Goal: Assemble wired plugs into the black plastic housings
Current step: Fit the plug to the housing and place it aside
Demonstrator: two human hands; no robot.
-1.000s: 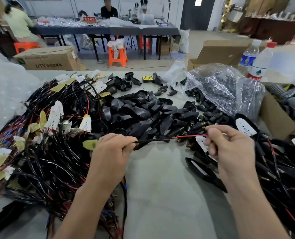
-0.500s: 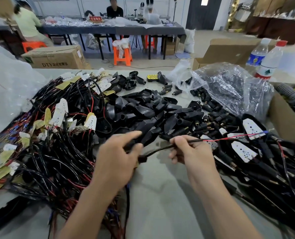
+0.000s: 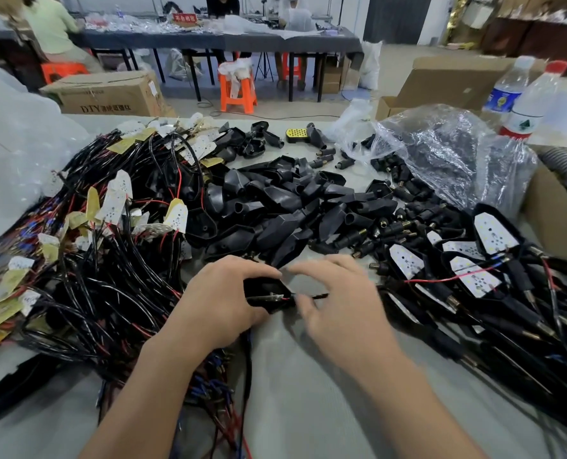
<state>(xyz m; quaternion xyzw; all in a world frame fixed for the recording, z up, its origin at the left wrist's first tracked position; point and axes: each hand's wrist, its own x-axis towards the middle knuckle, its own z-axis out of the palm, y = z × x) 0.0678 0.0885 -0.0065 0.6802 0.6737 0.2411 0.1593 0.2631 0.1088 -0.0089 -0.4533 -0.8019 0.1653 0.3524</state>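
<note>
My left hand (image 3: 222, 299) grips a black plastic housing (image 3: 266, 294) just above the grey table, its fingers curled over the top. A thin black and red wire (image 3: 312, 296) runs out of the housing to the right. My right hand (image 3: 338, 303) pinches that wire close to the housing, its other fingers spread and motion-blurred. Empty black housings (image 3: 295, 213) lie heaped behind my hands. A tangle of wired plugs with white and yellow boards (image 3: 110, 233) covers the left side. Assembled housings with white boards (image 3: 474, 266) lie at the right.
A clear plastic bag (image 3: 448, 154) of small black parts lies at the back right, beside two water bottles (image 3: 520, 104) and cardboard boxes (image 3: 560, 213). Bare grey table (image 3: 308, 409) shows in front of my hands. People sit at a far table (image 3: 209, 41).
My hands have come together at the table's middle. The left hand now holds a black housing, and the right hand has slid along the wire up to it.
</note>
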